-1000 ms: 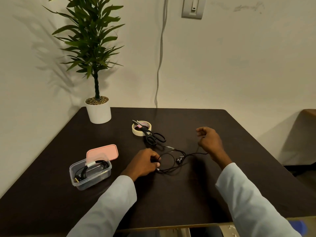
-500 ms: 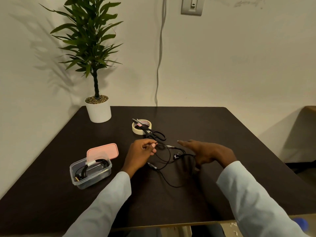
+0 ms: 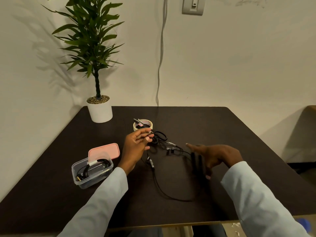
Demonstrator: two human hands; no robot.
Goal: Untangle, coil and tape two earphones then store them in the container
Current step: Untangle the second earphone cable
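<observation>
left hand (image 3: 136,146) seemingly pinching earphone cable (image 3: 171,182) | right hand (image 3: 213,155) fingers spread, released

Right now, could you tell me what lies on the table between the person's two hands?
In the head view, the loose black earphone cable lies on the dark table between the left hand and the right hand, with its earbuds in that stretch.

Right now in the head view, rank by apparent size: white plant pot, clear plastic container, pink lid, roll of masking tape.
1. Clear plastic container, though it sits nearest the camera
2. Pink lid and white plant pot: look alike
3. Roll of masking tape, clearly smallest
</observation>
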